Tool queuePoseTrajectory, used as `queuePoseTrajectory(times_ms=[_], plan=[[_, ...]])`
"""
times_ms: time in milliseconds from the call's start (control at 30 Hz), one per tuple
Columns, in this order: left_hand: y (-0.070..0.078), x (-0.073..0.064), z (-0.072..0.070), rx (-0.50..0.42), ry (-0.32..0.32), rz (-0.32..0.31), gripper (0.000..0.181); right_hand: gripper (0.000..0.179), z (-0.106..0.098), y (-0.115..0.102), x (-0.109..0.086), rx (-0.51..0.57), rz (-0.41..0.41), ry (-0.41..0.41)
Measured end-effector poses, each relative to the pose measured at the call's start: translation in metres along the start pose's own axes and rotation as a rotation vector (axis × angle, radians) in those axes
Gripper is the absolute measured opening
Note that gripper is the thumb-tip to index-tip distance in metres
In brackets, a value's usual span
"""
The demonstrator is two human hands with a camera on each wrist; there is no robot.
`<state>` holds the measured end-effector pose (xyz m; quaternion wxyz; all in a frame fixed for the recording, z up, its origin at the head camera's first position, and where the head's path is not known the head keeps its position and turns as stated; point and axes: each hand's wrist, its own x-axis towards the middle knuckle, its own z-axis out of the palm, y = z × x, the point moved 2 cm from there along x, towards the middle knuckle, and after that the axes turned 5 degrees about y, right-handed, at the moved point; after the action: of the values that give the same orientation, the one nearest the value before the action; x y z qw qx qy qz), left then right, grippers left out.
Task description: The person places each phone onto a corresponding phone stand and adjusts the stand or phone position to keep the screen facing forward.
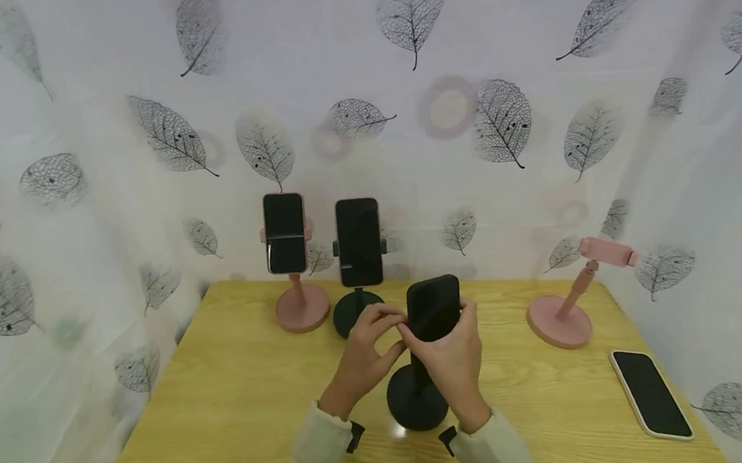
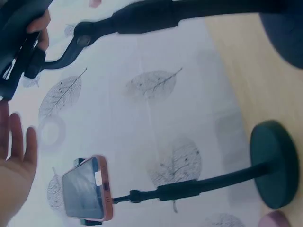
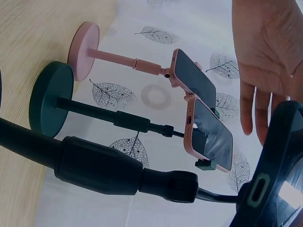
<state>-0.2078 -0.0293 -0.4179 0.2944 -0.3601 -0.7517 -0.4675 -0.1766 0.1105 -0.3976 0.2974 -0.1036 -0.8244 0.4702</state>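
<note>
A dark phone (image 1: 433, 306) sits at the top of a black phone stand (image 1: 417, 402). My right hand (image 1: 449, 360) grips this phone's lower right part, thumb in front and fingers along the right edge and behind. From the left, my left hand (image 1: 364, 359) reaches to the phone's left edge; its fingers look fairly straight in the left wrist view and one fingertip appears to touch the edge. Across the right wrist view run the stand's black pole (image 3: 99, 165) and the phone's back (image 3: 265, 184). The holder behind the phone is mostly hidden.
Behind, a pink stand (image 1: 301, 309) and a dark green stand (image 1: 354, 313) each hold a phone upright. At the right stand another pink stand (image 1: 560, 322) with a bare holder and a white-edged phone (image 1: 652, 392) lying flat on the wooden table (image 1: 229, 417). A leaf-print curtain surrounds it.
</note>
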Motion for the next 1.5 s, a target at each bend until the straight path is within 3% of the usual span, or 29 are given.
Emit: queuePoseTrajectory(times_ms=[133, 233, 367, 467, 633, 967, 1233, 1500], plan=[[0.001, 0.006, -0.003, 0.032, -0.084, 0.031, 0.025, 0.078, 0.0, 0.0, -0.001, -0.003, 0.009, -0.007], [0.004, 0.012, -0.005, 0.132, -0.127, 0.077, 0.027, 0.078, 0.0, -0.001, -0.001, -0.003, 0.006, -0.001], [0.007, 0.018, -0.004, 0.301, -0.098, 0.175, 0.03, 0.078, 0.0, -0.001, -0.001, -0.008, 0.004, 0.001], [0.009, 0.019, -0.005, 0.355, -0.044, 0.241, 0.028, 0.078, 0.0, -0.002, -0.001, -0.012, 0.005, -0.002], [0.011, 0.019, -0.007, 0.34, -0.024, 0.266, 0.024, 0.078, -0.002, -0.003, 0.0, -0.035, -0.021, 0.008], [0.012, 0.019, -0.011, 0.237, -0.091, 0.173, 0.023, 0.08, -0.004, 0.0, 0.004, -0.025, -0.015, -0.01], [0.013, 0.02, -0.011, 0.229, -0.058, 0.197, 0.043, 0.082, -0.003, 0.004, 0.009, -0.031, 0.023, 0.002], [0.015, 0.024, -0.013, 0.278, -0.101, 0.232, 0.048, 0.081, -0.002, 0.005, 0.012, -0.064, 0.017, -0.018]])
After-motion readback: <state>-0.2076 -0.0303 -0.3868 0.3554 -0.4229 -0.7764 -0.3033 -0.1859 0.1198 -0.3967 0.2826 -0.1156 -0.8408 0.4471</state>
